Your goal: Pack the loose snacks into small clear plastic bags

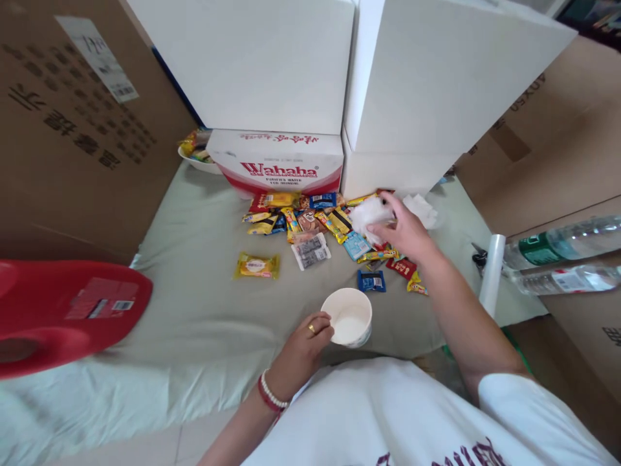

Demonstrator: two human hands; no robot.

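Note:
My left hand (310, 336), with a ring on one finger, grips the rim of a white paper cup (350, 314) with its thumb and fingers. The cup is tilted towards me, and the inside that shows is bare. Farther away, my right hand (400, 226) is curled round a crumpled white tissue (369, 217), holding it just over a pile of wrapped snacks (310, 220). Another crumpled white tissue (421, 210) lies beyond the right wrist. A blue snack packet (371, 281) lies just beyond the cup. To its left are a grey-and-white sachet (311, 250) and a yellow packet (258, 266).
A Wahaha carton (281, 162) and white boxes (456, 77) stand behind the snacks. At left are a red plastic container (72, 317) and a tall cardboard box (87, 116). Two plastic bottles (567, 246) lie at right beside a clear roll (492, 275). A white bowl (198, 163) holds packets.

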